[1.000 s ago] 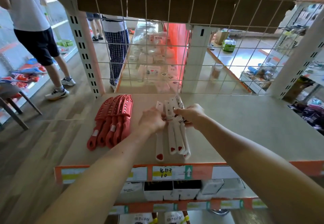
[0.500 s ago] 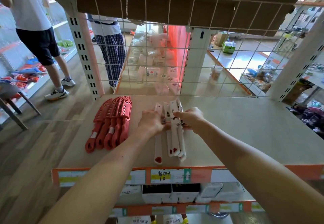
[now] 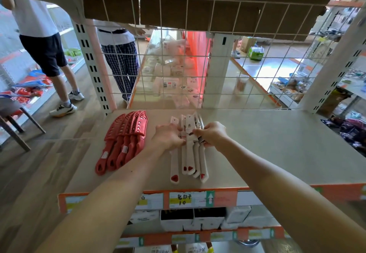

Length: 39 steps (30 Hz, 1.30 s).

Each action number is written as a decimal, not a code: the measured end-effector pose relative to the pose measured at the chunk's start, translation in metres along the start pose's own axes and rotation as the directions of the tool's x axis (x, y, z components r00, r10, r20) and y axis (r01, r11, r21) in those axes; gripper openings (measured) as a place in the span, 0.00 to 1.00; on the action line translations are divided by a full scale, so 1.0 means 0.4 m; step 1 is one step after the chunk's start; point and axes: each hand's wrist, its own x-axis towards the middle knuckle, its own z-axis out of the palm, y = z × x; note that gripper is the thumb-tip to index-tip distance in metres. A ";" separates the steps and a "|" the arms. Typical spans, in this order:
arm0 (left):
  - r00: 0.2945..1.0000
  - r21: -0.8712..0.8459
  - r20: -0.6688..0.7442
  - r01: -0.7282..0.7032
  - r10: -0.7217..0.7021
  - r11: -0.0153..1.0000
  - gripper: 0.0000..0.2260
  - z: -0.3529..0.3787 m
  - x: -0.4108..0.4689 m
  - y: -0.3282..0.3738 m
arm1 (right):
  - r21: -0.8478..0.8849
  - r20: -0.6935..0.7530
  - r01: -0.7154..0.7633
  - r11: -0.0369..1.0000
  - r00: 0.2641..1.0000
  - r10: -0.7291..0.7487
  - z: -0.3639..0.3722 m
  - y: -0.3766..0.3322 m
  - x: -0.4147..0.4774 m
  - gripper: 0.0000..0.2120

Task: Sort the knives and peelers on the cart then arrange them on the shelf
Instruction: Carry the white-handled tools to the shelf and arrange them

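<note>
You're getting open shelf (image 3: 277, 143) board to the right of the white knives (image 3: 191, 153), running clear to the right upright (image 3: 334, 64). A wire grid (image 3: 174, 55) is closing off the back; an upper shelf (image 3: 178, 12) is capping headroom. The red knives (image 3: 122, 143) are lying left, near the white ones, leaving a narrow lane between. Front edge is lying open.

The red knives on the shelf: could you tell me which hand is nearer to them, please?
Left. The left hand sits just right of the red knives, on the white peelers; the right hand is farther right, across the peelers.
</note>
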 end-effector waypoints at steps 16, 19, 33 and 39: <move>0.998 0.146 -0.010 -0.053 0.055 0.988 0.23 0.064 -0.016 0.022 | -0.029 -0.062 0.010 1.000 0.998 -0.012 -0.021 0.020 0.027 0.11; 1.000 0.084 -0.022 -0.017 0.019 0.996 0.20 0.068 -0.017 0.031 | -0.022 -0.052 -0.015 1.000 0.999 0.014 -0.020 0.019 0.023 0.13; 0.998 0.122 0.041 -0.052 0.047 0.991 0.19 0.074 -0.003 0.046 | 0.031 -0.135 0.008 0.999 0.991 -0.004 -0.066 0.021 0.042 0.08; 0.997 0.116 0.047 -0.063 0.058 0.991 0.19 0.078 0.004 0.040 | 0.169 -0.026 -0.064 0.984 0.997 0.070 -0.063 0.001 0.045 0.09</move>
